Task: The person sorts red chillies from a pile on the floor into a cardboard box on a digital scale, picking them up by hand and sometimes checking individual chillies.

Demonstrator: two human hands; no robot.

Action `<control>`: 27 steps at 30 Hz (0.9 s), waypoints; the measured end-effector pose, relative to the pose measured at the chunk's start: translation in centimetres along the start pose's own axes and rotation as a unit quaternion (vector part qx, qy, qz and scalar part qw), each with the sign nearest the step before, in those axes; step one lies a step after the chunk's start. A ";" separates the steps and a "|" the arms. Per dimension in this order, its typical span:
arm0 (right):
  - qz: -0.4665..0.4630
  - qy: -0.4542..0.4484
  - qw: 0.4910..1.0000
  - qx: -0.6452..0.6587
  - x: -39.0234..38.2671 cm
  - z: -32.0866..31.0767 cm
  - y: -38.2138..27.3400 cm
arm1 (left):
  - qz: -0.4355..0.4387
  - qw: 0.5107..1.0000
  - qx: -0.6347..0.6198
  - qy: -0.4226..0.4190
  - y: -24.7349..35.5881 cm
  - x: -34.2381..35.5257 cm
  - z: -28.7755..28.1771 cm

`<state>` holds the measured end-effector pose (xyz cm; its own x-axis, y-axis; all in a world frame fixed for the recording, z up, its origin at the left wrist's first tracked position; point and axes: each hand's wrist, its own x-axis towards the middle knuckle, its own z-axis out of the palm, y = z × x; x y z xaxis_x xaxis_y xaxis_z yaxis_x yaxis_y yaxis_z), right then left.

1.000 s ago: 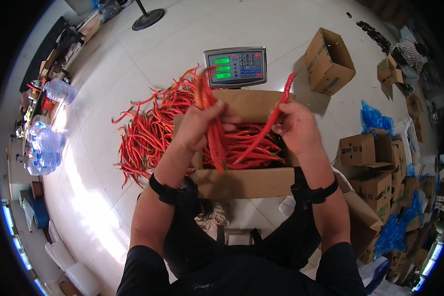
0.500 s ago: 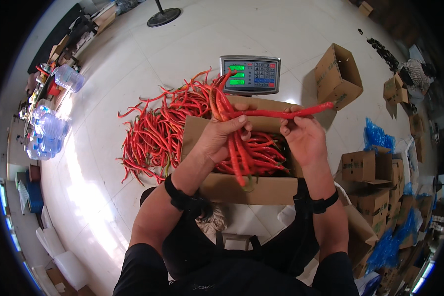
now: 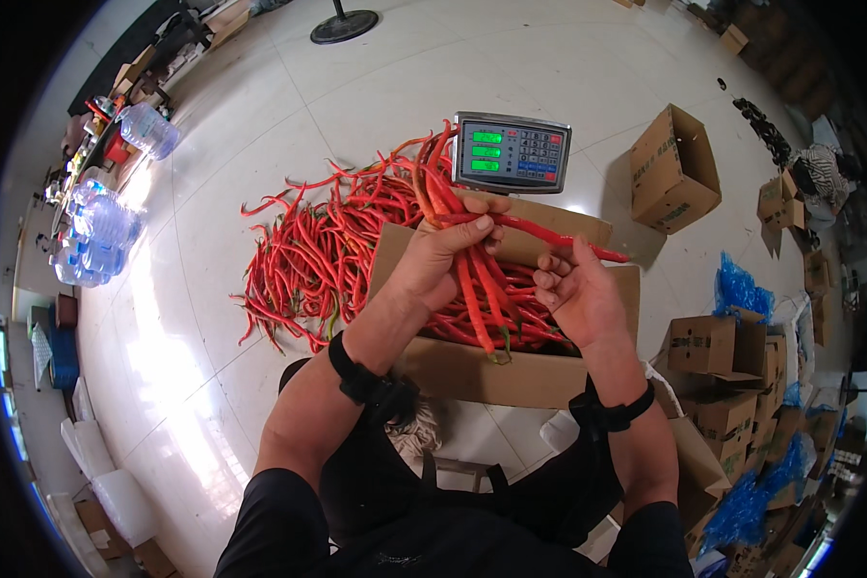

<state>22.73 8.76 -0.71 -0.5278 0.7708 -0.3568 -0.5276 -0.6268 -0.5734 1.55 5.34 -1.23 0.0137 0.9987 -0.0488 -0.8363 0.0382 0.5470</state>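
Observation:
Several long red chili peppers [image 3: 472, 289] form a bunch in my left hand [image 3: 438, 255], whose fingers and thumb are closed round them above an open cardboard box [image 3: 491, 376]. One long chili pepper [image 3: 539, 231] points out to the right from that hand. Its far part is at my right hand [image 3: 588, 299], thumb against it and the other fingers curled just below. Inside the box lie more red chili peppers [image 3: 448, 328], partly hidden by my hands. A large heap of chili peppers [image 3: 303, 255] covers the floor left of the box.
A scale display [image 3: 511, 151] with lit green readouts stands behind the box. An open carton [image 3: 674, 169] sits farther right. More cartons [image 3: 708, 344] and blue plastic film [image 3: 739, 289] are piled at right. Large water bottles [image 3: 101, 231] stand at left; a round black base [image 3: 345, 26] is at the back.
The single chili pepper has tilted, its free end now lower. My right hand has moved down a little with it. The whole view has shifted slightly.

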 end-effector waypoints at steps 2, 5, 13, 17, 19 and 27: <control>0.055 -0.014 0.998 -0.004 -0.2 -0.2 -0.2 | -0.006 1.000 -0.006 -0.025 0.1 0.0 -0.1; 0.180 -0.019 0.949 -0.259 -1.4 1.5 -0.8 | -0.005 1.000 0.008 -0.015 0.5 -0.2 -0.5; -0.403 0.003 0.606 -0.686 -1.6 1.0 -2.0 | -0.042 0.998 0.016 -0.035 1.0 -0.3 -0.6; -0.041 -0.127 0.869 -0.476 -0.1 -0.9 -1.3 | -0.033 0.998 0.014 -0.058 0.6 0.2 -0.8; -0.008 -0.146 0.876 -0.459 -0.3 -0.6 -1.5 | -0.019 0.998 0.025 -0.053 0.8 0.2 -0.9; -0.157 0.044 0.862 -0.480 0.8 -1.7 -2.6 | -0.049 0.996 0.056 0.051 1.9 1.2 -1.8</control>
<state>24.80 11.22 -0.79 -0.3852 0.9169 -0.1040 0.1803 -0.0357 -0.9830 -1.00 6.58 -1.70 0.0319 0.9817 -0.1876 -0.7674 0.1443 0.6247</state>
